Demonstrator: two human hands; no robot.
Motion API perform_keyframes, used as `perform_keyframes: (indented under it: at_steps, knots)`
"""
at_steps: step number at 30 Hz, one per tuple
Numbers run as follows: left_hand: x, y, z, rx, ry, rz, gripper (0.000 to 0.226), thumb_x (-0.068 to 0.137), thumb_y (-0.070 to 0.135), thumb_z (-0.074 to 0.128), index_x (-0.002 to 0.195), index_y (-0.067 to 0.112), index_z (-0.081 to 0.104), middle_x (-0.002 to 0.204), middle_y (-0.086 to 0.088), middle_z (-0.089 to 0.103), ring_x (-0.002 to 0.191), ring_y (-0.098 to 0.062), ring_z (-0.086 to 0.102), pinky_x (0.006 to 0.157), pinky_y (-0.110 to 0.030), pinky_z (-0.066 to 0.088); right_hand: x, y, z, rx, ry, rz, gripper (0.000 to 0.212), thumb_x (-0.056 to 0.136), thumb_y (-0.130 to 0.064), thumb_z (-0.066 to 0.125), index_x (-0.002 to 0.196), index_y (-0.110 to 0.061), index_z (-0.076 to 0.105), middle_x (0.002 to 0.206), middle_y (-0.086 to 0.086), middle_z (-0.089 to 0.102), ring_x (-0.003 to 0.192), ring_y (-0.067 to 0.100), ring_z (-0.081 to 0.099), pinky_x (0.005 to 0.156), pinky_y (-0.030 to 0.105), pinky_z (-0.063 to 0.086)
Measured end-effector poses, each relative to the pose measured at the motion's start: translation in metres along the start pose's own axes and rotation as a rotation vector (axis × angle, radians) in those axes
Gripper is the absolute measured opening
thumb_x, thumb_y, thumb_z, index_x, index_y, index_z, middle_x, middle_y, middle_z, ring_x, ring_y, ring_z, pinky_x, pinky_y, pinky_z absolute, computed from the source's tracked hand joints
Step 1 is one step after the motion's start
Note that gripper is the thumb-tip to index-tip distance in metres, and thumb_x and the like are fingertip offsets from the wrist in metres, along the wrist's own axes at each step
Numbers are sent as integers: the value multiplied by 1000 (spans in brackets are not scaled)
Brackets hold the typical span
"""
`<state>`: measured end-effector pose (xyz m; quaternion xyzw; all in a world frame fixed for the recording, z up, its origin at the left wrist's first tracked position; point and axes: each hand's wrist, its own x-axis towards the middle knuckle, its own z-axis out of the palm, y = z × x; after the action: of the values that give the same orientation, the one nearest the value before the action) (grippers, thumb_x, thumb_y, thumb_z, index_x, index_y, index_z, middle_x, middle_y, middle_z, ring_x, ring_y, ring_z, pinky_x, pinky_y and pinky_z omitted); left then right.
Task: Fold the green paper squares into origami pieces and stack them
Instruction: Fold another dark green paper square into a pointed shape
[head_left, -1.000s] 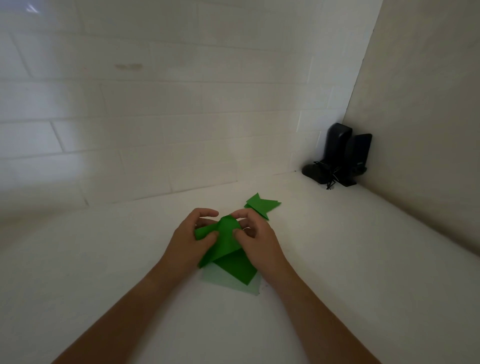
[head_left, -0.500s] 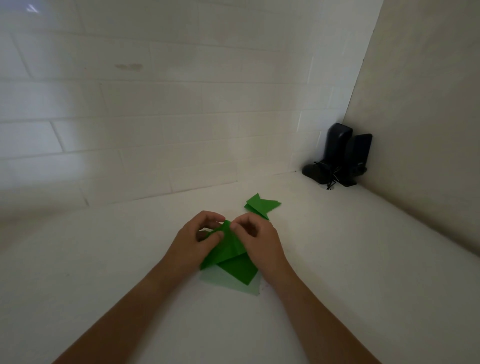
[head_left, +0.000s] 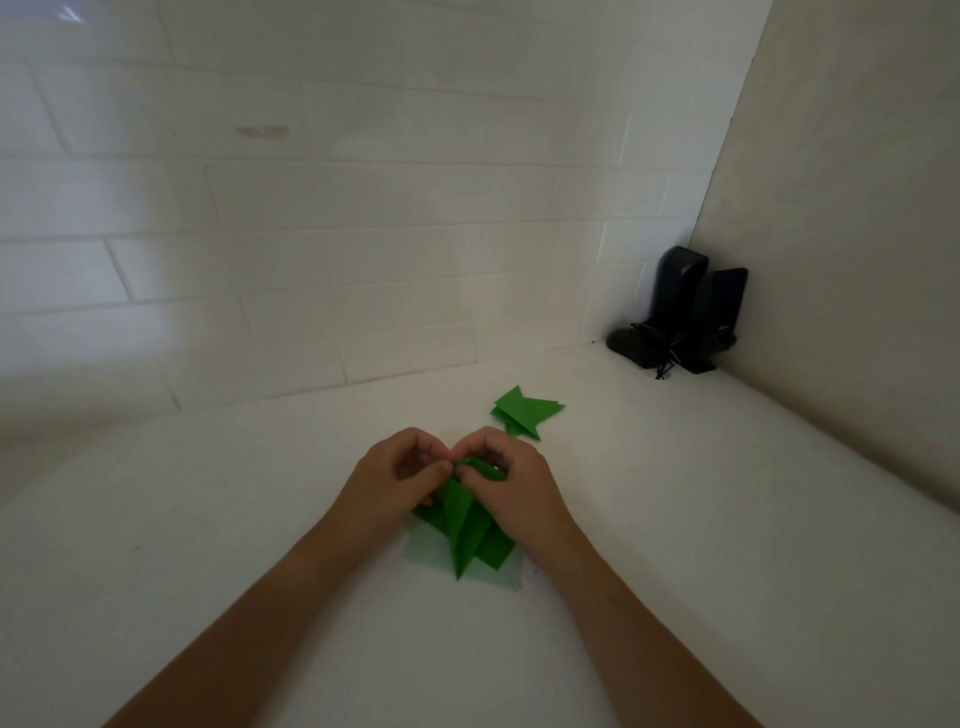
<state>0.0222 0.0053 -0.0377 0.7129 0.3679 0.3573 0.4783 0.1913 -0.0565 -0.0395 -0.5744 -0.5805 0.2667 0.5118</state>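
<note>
A folded green paper (head_left: 462, 525) was pinched by the left hand (head_left: 387, 480) and right hand (head_left: 511, 480), fingers curled tight on its top.

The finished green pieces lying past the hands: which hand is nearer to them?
Right. The right hand sits just below and left of the finished green pieces, apart from them. The left hand is farther left, beyond the paper being folded.
</note>
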Motion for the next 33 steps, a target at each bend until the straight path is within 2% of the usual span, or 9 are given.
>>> perform_keyframes:
  at_steps: [5,9,16,21,26,30,33]
  knots:
    - [1,-3,-2,15,21,11,22,92,-6,62,93,15,70,82,-1,71,75,-18,71,69,-25,56,0,0,-1,23,21,12,20,90,-3,71,101,-20,71,96,-7,71,93,6,67,82,16,53]
    - [2,-3,-2,15,29,8,21,93,-5,62,90,14,70,80,-3,73,74,-17,71,68,-24,56,1,0,-1,11,25,-23,16,91,-5,71,91,-21,69,91,-8,71,91,6,66,83,17,53]
    - [3,-3,-2,20,36,-23,16,95,2,64,89,14,72,79,-8,74,74,-19,72,71,-25,55,1,2,0,25,17,-19,12,93,-8,72,91,-20,69,91,-7,71,92,8,67,86,20,55]
    - [3,-3,-3,37,20,-16,7,93,8,71,89,14,74,79,-9,75,73,-19,71,70,-26,57,2,3,1,40,18,33,8,92,-23,78,94,-20,71,90,-8,72,88,8,67,81,21,56]
    - [1,-3,-3,42,21,-17,11,93,4,70,88,13,74,78,-8,75,71,-17,70,69,-26,55,3,6,2,-1,9,56,6,93,-23,77,90,-18,75,85,-6,74,80,6,68,75,20,54]
    - [0,0,-1,89,23,-23,10,95,8,68,89,14,73,77,-4,75,70,-12,70,68,-21,55,3,6,2,3,0,48,8,95,-24,75,90,-18,75,81,-5,73,75,5,66,70,18,51]
    - [0,1,-2,78,12,-34,12,94,5,66,89,14,73,77,-5,75,71,-14,71,68,-22,55,2,5,2,-4,6,43,8,95,-24,74,89,-18,74,81,-6,72,75,2,64,69,16,49]
